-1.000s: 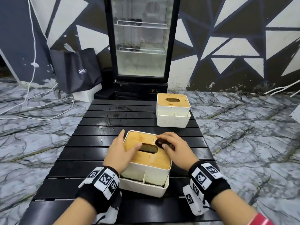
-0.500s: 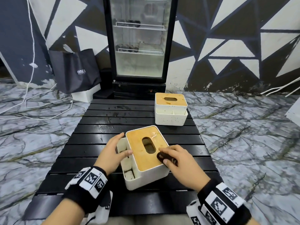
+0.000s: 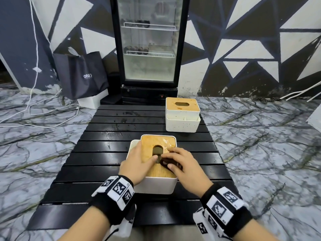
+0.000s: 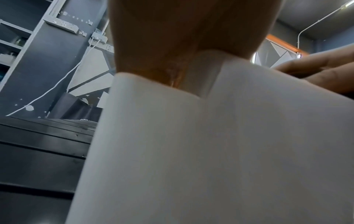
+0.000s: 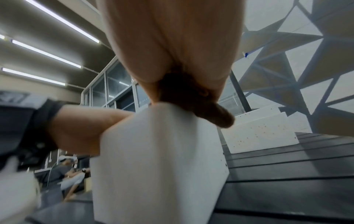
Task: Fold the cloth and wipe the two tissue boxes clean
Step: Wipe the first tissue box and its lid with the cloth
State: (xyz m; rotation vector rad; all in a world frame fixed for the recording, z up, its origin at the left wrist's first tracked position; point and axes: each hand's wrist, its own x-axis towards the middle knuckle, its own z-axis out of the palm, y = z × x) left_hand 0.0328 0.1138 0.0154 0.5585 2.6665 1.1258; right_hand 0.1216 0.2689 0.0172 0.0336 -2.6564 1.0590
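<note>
Even indoor light, wrist views blurred — edge-warped

You are in a commercial interior, most likely a café or lounge-type venue. The glass-door display refrigerator (image 3: 149,42) against the wall holds wire shelves with a few dark items. The wall mural (image 3: 243,49) is painted in black, grey and white triangles. The floor (image 3: 260,145) has a marble-vein pattern. A low black slatted table (image 3: 107,146) stands in front of the refrigerator. A dark branded shopping bag (image 3: 83,75) leans beside it, near loose white cables (image 3: 34,108). The right wrist view shows linear ceiling lights (image 5: 49,54), glazed partitions (image 5: 107,87) and a seated person (image 5: 67,174) in the background.
</note>
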